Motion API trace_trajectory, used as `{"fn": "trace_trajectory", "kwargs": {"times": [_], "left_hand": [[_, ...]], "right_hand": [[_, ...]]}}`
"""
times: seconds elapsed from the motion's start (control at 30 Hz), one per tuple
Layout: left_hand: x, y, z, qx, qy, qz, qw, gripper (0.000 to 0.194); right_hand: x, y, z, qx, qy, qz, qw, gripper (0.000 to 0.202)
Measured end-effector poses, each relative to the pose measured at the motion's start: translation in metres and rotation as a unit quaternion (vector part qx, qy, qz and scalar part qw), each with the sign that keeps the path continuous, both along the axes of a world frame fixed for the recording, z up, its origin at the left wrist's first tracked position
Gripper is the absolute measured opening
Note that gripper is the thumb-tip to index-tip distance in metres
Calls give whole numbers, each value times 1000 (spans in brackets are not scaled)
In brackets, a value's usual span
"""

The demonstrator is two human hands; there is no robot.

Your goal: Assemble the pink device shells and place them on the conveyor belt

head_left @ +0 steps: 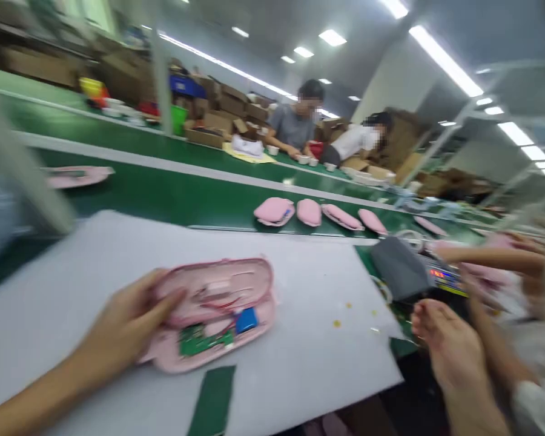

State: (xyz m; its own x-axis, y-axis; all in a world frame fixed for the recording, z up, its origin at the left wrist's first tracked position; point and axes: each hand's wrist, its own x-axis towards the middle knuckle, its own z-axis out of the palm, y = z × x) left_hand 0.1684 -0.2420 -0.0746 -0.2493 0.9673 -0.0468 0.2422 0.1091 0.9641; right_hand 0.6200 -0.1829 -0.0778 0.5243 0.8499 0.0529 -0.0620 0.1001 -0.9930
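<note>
My left hand (pixel 138 321) grips the left end of an opened pink plastic case (pixel 163 357), thumb on top. The case's two shells overlap above the white sheet, joined by thin wires. In its lower shell are a green circuit board (pixel 204 342) and a blue battery (pixel 246 320). My right hand (pixel 452 348) is off the sheet's right edge, close to a grey box-shaped device (pixel 399 269). Its fingers are curled together; whether anything is in them is hidden by blur.
A white sheet (pixel 309 375) covers the bench, with a green strip (pixel 212 399) and small yellow bits on it. Several pink cases (pixel 309 212) lie along the green conveyor (pixel 186 197). A neighbour's arm (pixel 495 257) reaches in at right beside a lit digital display (pixel 445 277). Two people work across the line.
</note>
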Motion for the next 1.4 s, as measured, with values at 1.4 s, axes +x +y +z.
{"fn": "trace_trajectory", "kwargs": {"times": [1.4], "left_hand": [[-8, -12, -23, 121, -96, -65, 986, 22]], "right_hand": [[-311, 39, 62, 229, -687, 362, 587, 36]]}}
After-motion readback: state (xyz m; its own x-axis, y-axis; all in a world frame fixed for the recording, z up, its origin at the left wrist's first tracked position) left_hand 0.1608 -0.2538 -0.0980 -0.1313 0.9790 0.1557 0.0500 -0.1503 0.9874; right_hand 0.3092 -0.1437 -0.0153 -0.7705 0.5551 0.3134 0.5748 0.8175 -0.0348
